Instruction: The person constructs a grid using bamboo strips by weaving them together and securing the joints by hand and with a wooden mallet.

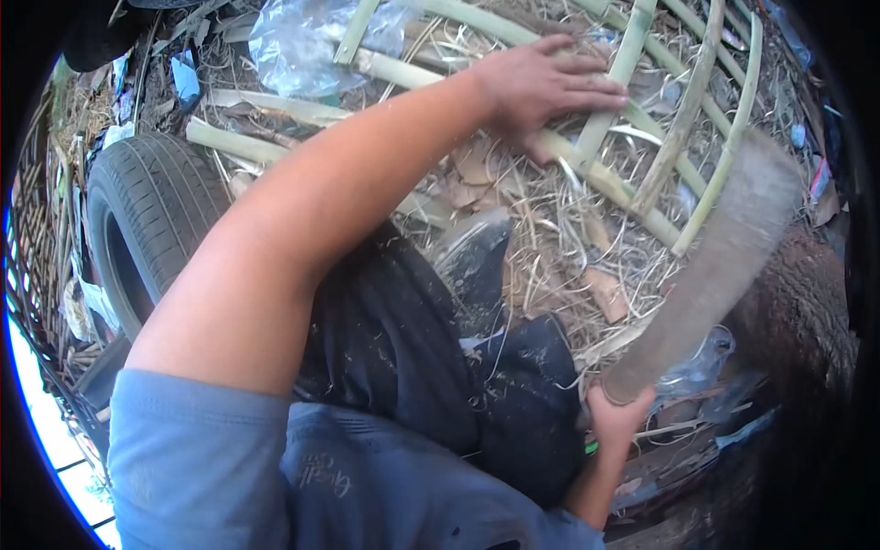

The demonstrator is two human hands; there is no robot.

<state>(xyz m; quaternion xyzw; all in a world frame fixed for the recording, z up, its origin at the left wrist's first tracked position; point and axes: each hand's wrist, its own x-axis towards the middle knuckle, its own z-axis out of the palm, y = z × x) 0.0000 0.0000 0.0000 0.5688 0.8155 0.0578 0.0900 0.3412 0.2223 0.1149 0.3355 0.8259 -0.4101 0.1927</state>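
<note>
My left hand rests with fingers spread on a lattice of split bamboo strips lying on the ground ahead of me. The strips cross one another, pale green and woven over and under. Down at the lower right, my right hand is closed round the handle end of a machete. Its broad, dull grey blade slants up and to the right, with the tip beside the lattice's right edge. The blade looks slightly blurred. My right fingers cover the handle.
A black tyre stands at the left. Clear plastic sheeting lies at the top, near loose bamboo pieces. Curly shavings and dry leaves litter the ground round my shoe. A rough brown trunk is at the right.
</note>
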